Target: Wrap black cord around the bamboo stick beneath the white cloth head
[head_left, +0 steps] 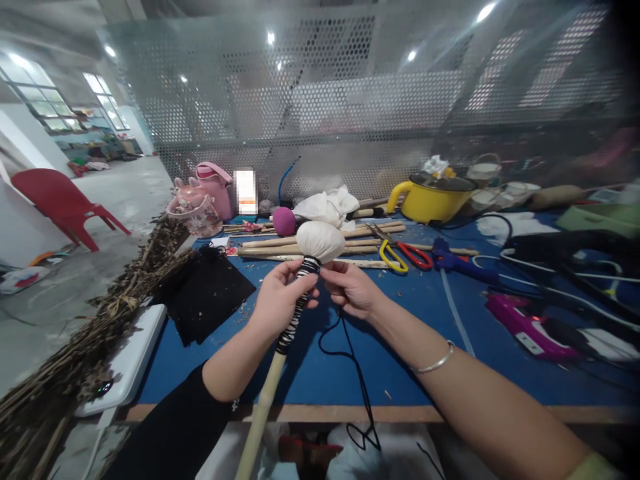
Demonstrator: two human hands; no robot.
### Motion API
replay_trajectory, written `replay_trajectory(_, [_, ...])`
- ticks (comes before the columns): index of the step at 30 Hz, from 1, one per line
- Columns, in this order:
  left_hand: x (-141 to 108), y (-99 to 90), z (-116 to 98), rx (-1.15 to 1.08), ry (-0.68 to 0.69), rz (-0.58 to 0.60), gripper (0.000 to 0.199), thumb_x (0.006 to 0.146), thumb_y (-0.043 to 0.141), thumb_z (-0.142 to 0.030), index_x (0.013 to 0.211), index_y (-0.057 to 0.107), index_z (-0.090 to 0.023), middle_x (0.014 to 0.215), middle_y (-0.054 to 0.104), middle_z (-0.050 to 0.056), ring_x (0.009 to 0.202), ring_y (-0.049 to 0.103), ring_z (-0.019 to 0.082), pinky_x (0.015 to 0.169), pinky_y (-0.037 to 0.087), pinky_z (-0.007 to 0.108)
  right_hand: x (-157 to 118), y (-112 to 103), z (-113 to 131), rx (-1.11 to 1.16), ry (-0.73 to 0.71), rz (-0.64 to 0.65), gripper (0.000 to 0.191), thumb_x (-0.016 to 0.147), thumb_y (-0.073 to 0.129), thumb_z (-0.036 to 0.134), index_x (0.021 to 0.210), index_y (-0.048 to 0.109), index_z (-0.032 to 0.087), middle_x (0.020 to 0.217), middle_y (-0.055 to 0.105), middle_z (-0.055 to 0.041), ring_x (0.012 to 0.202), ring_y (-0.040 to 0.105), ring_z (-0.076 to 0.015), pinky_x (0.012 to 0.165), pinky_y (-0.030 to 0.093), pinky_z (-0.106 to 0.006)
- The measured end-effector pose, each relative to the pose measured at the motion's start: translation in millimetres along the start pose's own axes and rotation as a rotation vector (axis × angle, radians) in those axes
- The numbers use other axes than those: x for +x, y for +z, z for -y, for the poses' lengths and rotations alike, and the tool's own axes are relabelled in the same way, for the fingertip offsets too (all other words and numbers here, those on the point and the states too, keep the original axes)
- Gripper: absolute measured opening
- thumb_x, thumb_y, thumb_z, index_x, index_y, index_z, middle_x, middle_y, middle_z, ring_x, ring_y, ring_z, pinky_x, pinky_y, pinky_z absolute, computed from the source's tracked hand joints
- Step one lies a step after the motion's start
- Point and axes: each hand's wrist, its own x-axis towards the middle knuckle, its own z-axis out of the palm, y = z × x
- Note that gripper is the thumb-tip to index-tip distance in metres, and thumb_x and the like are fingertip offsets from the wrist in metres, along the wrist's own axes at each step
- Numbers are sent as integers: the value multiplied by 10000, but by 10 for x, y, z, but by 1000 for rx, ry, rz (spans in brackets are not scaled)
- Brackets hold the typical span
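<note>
A bamboo stick [265, 400] slants up from the bottom edge to a round head wrapped in white cloth [321, 241]. Black cord [295, 317] is wound round its upper part, tightly just beneath the head. My left hand [280, 297] is closed round this wound part, thumb on the cord. At the right side of the neck, my right hand [351, 288] pinches the black cord with thumb and forefinger. The loose cord [356, 363] hangs below my right hand, over the table's front edge.
Scissors with yellow and red handles [414, 256], a blue glue gun [463, 263] and bamboo sticks [360, 244] lie behind my hands. A purple power strip [530, 330] is at right, black cloth [205, 293] and dried stalks [113, 307] at left. A yellow pot [434, 200] stands behind.
</note>
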Motion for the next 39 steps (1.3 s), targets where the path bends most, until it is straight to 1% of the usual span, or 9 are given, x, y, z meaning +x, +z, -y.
replay_trajectory(6, [17,-50,5,-92,-191,183,259,685,660,-304,863,587,-130,829,647,67,609,618,104,479,490,174,10,-114,-62,37,54,89,340,540,791,322,749,603,131,495,486,50,358,234,-9,337,78,-168])
replay_trajectory(9, [27,-66,30,-94,-363,295,301,759,566,-395,874,602,-119,809,660,112,647,641,138,501,498,189,1,-140,-91,81,108,111,389,509,802,345,768,603,134,456,470,52,353,273,-24,340,92,-166])
replay_trajectory(11, [34,-63,67,-53,-432,291,357,775,519,-452,886,586,-119,789,654,118,627,644,153,511,507,221,7,-128,-117,67,106,80,361,521,795,339,723,581,131,445,452,57,348,259,-23,334,83,-168])
replay_trajectory(13, [38,-51,121,69,-322,169,368,761,538,-458,942,543,-138,825,642,100,582,629,144,481,498,233,21,-101,-144,41,105,38,334,546,785,320,681,540,137,425,390,83,347,209,-14,333,67,-165])
replay_trajectory(16, [35,-31,205,332,16,-47,387,688,647,-356,995,492,-178,934,608,64,537,586,95,419,448,191,38,-53,-170,23,102,27,331,577,770,312,693,505,151,416,262,123,358,117,-7,336,47,-159])
replay_trajectory(19, [34,-28,249,495,160,-88,330,661,662,-292,932,514,-175,897,607,36,465,527,54,390,404,168,31,-20,-157,-14,86,55,336,599,752,345,744,513,158,435,254,122,368,113,-12,337,53,-161])
replay_trajectory(26, [61,-98,181,562,229,-161,306,667,642,-308,918,540,-165,563,554,-38,393,476,74,384,369,179,-15,-71,-32,-164,22,93,271,677,675,367,659,507,155,434,248,107,374,141,-24,342,91,-159])
replay_trajectory(32, [46,-93,151,546,232,-150,313,651,663,-313,906,559,-164,584,566,-33,418,480,70,413,393,187,-43,-84,40,-21,-4,97,270,638,712,341,649,522,149,421,222,114,368,115,-15,348,78,-150])
replay_trajectory(39, [17,-3,70,160,84,-67,414,614,707,-284,949,509,-143,699,585,-6,533,564,103,414,447,202,29,-44,-12,2,-11,46,337,601,760,324,673,471,168,436,273,117,350,136,-13,317,70,-151])
